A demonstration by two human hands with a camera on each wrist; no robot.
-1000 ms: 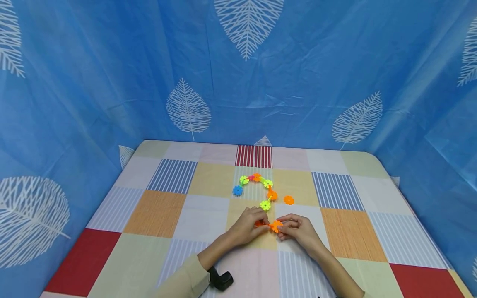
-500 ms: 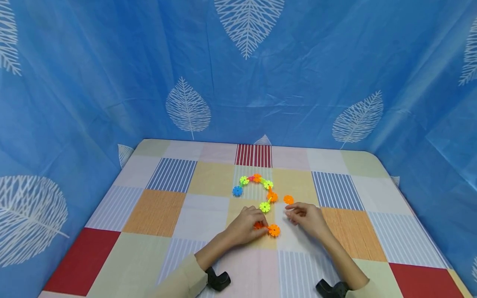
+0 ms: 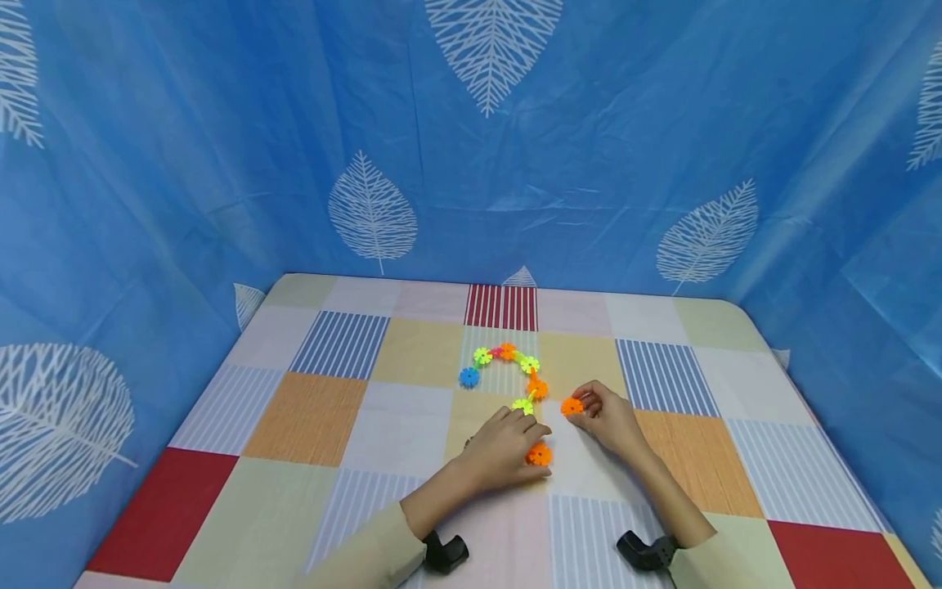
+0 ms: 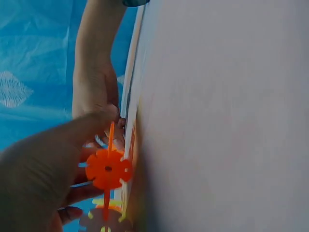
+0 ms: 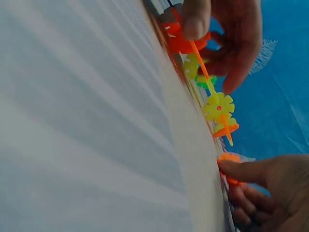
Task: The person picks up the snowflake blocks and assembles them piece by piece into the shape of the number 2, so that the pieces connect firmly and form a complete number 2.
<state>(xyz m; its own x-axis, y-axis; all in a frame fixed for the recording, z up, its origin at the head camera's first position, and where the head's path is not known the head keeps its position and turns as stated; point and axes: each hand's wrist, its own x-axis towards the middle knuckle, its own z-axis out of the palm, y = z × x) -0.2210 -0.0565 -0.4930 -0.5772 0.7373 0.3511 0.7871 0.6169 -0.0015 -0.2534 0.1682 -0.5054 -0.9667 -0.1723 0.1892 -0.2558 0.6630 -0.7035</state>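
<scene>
Several notched plastic flower discs are joined in a curved chain on the patchwork cloth. A blue disc (image 3: 469, 377) ends its far-left side, and a yellow disc (image 3: 523, 406) lies beside my left fingers. My left hand (image 3: 500, 451) holds the chain's near part, thumb and fingers around an orange flower disc (image 3: 540, 454). In the left wrist view that orange disc (image 4: 108, 169) has others slotted edge-on above and below; a greyish disc (image 4: 104, 222) sits lower. To the right, my right hand (image 3: 611, 419) pinches a loose orange flower disc (image 3: 571, 406) between thumb and fingers.
The table carries a patchwork cloth (image 3: 294, 503). Blue curtains (image 3: 589, 147) with white leaf prints stand behind it and along both sides. Black wrist devices (image 3: 445, 554) are worn below both hands.
My right hand let go of the near orange disc, moved up and right, and took hold of the loose orange disc. My left hand shifted right over the near orange disc.
</scene>
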